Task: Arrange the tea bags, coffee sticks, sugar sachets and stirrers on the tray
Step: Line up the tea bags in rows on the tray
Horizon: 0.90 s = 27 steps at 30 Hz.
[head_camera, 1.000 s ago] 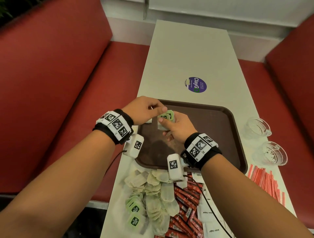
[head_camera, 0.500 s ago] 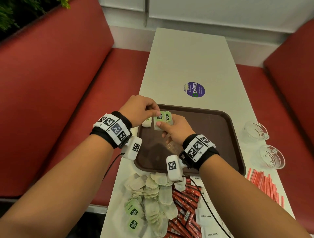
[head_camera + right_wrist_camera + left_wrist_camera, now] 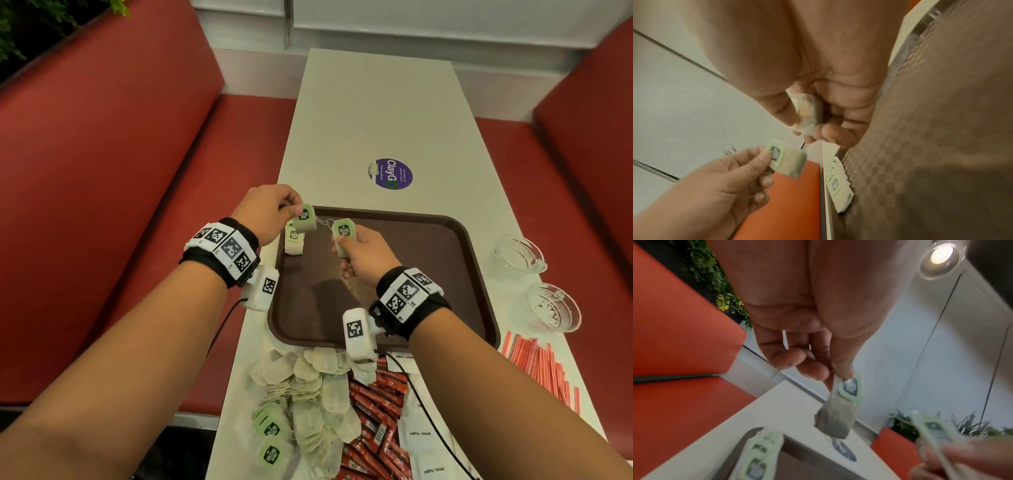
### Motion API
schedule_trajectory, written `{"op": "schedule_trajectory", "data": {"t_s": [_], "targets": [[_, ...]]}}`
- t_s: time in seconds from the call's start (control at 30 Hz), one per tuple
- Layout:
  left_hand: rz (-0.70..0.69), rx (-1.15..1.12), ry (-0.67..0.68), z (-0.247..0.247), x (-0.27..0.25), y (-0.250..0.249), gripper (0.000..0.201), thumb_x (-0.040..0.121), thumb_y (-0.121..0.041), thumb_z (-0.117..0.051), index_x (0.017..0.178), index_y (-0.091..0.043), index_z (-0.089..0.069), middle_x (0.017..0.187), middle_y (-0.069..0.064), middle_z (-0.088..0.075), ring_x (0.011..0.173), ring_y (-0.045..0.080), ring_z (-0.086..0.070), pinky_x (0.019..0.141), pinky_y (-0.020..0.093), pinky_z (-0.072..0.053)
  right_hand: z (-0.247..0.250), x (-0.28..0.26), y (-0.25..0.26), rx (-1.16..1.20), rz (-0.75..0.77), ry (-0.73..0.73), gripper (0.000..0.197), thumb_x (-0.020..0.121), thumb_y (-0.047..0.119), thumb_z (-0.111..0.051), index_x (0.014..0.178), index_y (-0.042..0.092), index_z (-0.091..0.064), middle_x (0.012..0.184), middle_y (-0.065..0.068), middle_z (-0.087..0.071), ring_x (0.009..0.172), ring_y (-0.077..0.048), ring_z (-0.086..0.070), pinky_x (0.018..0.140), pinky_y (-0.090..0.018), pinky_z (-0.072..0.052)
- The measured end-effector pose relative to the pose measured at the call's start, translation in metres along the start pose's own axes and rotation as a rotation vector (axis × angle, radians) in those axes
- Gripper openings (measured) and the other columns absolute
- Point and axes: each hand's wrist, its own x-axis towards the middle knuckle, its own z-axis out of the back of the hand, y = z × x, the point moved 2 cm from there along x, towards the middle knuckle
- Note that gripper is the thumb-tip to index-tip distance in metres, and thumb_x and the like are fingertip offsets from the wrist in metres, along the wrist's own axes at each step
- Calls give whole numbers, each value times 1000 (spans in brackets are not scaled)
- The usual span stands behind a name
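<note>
A brown tray (image 3: 428, 274) lies on the white table. My left hand (image 3: 270, 212) pinches a tea bag with a green tag (image 3: 304, 218) above the tray's far left corner; the left wrist view shows it dangling (image 3: 838, 415). My right hand (image 3: 363, 257) grips another green-tagged tea bag (image 3: 343, 236), seen between thumb and fingers (image 3: 807, 113). A thin string runs between the two bags. A small stack of tea bags (image 3: 294, 241) lies in the tray's far left corner, also visible as tea bags on the tray (image 3: 836, 185).
Near me on the table lie a heap of loose tea bags (image 3: 308, 394), red coffee sticks (image 3: 373, 428) and white sugar sachets (image 3: 424, 435). Red striped stirrers (image 3: 541, 370) and two glass cups (image 3: 520, 255) sit right of the tray. Red benches flank the table.
The two hands have drawn apart, separating two tea bags that were held together; the left one moved left, the right one stayed over the tray. The head view shifted slightly.
</note>
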Motion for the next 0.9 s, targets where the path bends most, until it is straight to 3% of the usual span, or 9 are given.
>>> {"op": "schedule_trajectory", "data": {"t_s": [0.2,0.3,0.47,0.53,0.63,0.77,0.9], "targets": [[152,234,298,-33,15,38,4,91,-25,-69,88,-23,-70,85,-6,-69,74,11,-62,71,25,-48,7,-1,-14,-66,17,-20,14,100,19,-55,97,9,-64,73,-3,-57,60,-16,-52,51,-31,-44],[204,247,251,-39,23,47,5,89,-27,-72,88,-22,-73,89,-4,-70,82,15,-62,77,27,-50,10,-3,-15,-84,24,-18,13,100,19,-57,92,13,-64,70,-1,-57,59,-15,-52,54,-31,-45],[272,287,206,-40,35,55,7,85,-31,-76,87,-24,-74,95,-2,-67,89,18,-61,76,28,-48,12,-5,-13,-86,4,-22,16,101,14,-52,101,12,-67,77,-6,-60,64,-18,-54,60,-34,-48],[296,312,207,-41,38,55,16,84,-35,-77,92,-22,-72,95,-3,-65,93,19,-60,76,30,-49,13,-6,-12,-78,4,-28,17,100,13,-51,99,15,-68,77,-6,-61,66,-19,-55,60,-33,-49],[293,398,184,-46,40,49,29,86,-42,-71,96,-15,-69,96,1,-66,96,24,-62,79,34,-53,13,-8,-11,-50,0,-19,19,100,10,-50,100,9,-68,76,-7,-60,64,-17,-56,61,-31,-50],[315,498,241,-63,43,48,53,76,-63,-71,94,-14,-61,92,4,-65,85,24,-62,66,32,-51,10,-8,-12,-19,14,9,19,101,8,-50,104,5,-69,79,-7,-61,62,-14,-59,61,-28,-55],[319,577,274,-69,42,42,53,73,-62,-74,93,-15,-59,90,3,-63,80,24,-59,63,30,-46,8,-5,-14,-14,18,41,21,102,7,-51,111,0,-68,81,-9,-62,62,-13,-60,61,-26,-57]]}}
